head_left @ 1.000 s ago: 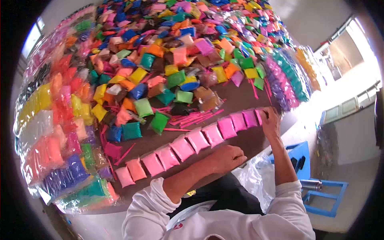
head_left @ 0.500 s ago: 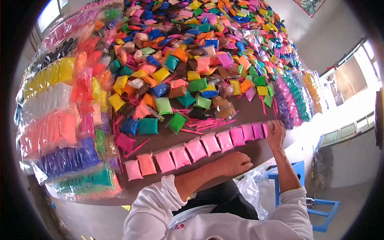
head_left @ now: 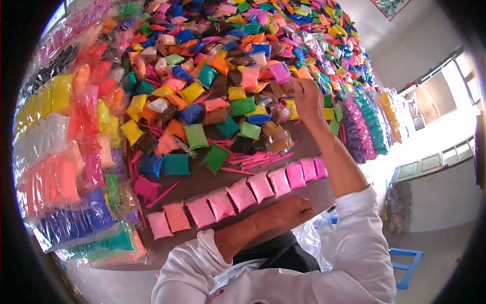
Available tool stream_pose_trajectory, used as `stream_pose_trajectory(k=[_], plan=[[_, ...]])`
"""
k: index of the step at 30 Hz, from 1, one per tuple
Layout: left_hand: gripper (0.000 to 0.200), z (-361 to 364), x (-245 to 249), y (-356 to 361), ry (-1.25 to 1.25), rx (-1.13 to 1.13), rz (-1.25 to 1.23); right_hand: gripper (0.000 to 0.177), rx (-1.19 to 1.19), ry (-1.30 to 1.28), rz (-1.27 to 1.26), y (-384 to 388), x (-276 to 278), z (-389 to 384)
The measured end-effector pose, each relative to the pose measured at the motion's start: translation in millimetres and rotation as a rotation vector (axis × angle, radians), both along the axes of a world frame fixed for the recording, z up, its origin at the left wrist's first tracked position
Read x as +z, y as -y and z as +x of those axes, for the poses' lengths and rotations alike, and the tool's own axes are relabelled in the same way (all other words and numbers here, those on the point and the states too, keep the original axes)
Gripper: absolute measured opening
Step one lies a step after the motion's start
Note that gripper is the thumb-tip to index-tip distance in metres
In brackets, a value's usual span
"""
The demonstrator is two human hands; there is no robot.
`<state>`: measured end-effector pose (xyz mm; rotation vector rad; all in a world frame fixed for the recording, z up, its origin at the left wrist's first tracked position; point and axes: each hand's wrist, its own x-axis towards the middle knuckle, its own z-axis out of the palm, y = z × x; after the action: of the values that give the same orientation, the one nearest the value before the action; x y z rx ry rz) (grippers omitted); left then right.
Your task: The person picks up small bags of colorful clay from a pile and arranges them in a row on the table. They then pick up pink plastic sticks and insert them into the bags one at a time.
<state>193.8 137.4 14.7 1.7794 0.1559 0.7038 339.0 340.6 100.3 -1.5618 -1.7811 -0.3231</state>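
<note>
My left hand (head_left: 295,212) is curled closed at the near edge of the table, just in front of the row of pink packets (head_left: 242,195); its palm is hidden. My right hand (head_left: 309,101) reaches over the pile of colored packets (head_left: 217,66), fingers slightly apart and nothing visible between them. Closest to its fingertips are a purple packet (head_left: 279,73) and a yellow packet (head_left: 292,109). The row holds several small, soft-looking clear packets, running from a salmon packet (head_left: 176,218) near the left end to magenta ones (head_left: 295,175) beneath my right forearm.
Stacked clear bags of sorted packets (head_left: 50,131) line the left side; more bags (head_left: 365,121) stand on the right. Pink sticks (head_left: 258,161) lie on the brown table (head_left: 202,164) between pile and row. A blue frame (head_left: 407,268) stands on the floor at right.
My right hand has left the right end of the row and moved up and left over the pile. My left hand stays closed at the table edge. The view has shifted slightly.
</note>
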Motion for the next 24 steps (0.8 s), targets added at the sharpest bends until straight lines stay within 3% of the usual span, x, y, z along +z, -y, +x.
stream_pose_trajectory(k=[7,11,14,17,21,24], plan=[[0.030,2.9,0.2,-1.3,-0.143,-0.038,-0.013,0.025,-0.115,-0.337,-0.143,-80.1,4.9,25.6],[0.033,0.6,8.0,-2.9,-0.196,-0.056,-0.061,0.034,-0.083,-0.226,-0.356,-96.0,11.6,36.8],[0.033,0.0,7.6,-2.3,-0.178,-0.042,-0.078,0.040,-0.192,0.129,-0.440,-94.2,-1.4,25.2],[0.033,0.1,10.5,-0.9,-0.180,-0.032,-0.094,0.044,-0.135,0.184,-0.335,-89.5,-8.0,22.8],[0.032,-7.1,23.5,-5.9,-0.245,-0.044,-0.075,0.036,-0.041,-0.171,-0.179,-54.4,5.3,15.9],[0.032,0.9,1.4,-2.0,-0.127,-0.035,-0.087,0.029,0.129,-0.366,-0.470,27.3,30.2,22.0]])
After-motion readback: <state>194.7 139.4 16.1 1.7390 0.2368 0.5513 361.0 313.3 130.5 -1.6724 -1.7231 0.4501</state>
